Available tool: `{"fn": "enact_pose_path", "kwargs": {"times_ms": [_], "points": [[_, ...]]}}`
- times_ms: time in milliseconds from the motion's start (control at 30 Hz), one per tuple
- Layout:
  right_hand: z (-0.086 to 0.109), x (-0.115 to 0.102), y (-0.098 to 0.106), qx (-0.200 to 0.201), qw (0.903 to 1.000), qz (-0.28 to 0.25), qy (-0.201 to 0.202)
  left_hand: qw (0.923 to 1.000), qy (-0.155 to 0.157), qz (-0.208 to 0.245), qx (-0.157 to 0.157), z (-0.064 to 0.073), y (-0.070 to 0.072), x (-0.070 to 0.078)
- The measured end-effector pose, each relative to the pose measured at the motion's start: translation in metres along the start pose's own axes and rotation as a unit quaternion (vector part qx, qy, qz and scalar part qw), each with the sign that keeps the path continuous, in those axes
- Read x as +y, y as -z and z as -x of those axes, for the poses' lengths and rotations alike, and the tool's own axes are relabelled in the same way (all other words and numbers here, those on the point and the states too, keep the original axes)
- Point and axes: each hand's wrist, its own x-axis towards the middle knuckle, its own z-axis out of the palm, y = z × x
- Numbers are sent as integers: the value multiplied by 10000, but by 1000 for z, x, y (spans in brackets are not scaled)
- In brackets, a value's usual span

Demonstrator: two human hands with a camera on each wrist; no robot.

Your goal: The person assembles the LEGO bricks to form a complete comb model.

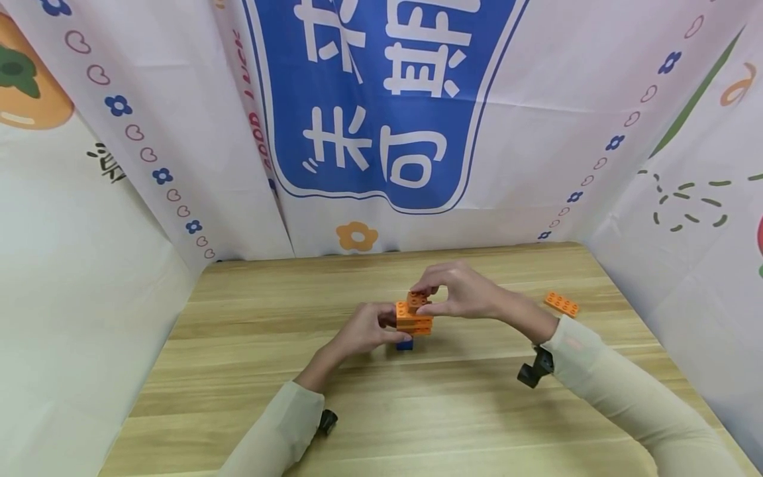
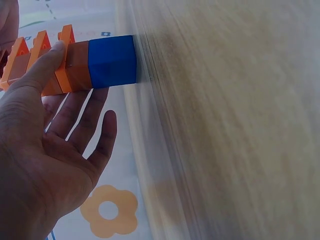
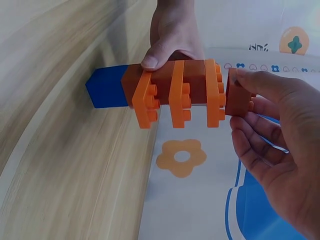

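A tower of toy building bricks stands upright on the table, with a blue brick (image 2: 113, 61) at its base. Above that, brown bricks (image 3: 192, 82) alternate with wider orange bricks (image 3: 215, 95) that jut out to one side. My left hand (image 1: 365, 328) grips the tower low down, its thumb on an orange brick's edge in the left wrist view. Between thumb and fingers, my right hand (image 1: 461, 291) pinches a small brown brick (image 3: 238, 93) just over the topmost orange brick. In the right wrist view a narrow gap shows beneath part of it.
A loose orange brick (image 1: 561, 304) with several studs lies on the wooden table (image 1: 250, 358) to the right, beyond my right forearm. Printed white cloth (image 1: 524, 165) hangs behind the table and along both sides.
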Motion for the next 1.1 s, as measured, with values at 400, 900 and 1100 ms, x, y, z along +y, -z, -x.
{"fn": "enact_pose_path", "kwargs": {"times_ms": [400, 900, 1100], "points": [[-8, -3, -6, -48, 10000, -37, 16, 10000, -34, 13, 7, 0, 0, 0], [-13, -5, -13, -28, 10000, -61, -8, 10000, -76, -58, 3, -1, 0, -2], [-13, -4, -15, 26, 10000, -53, 30, 10000, -52, -69, 22, -1, 0, -2]]}}
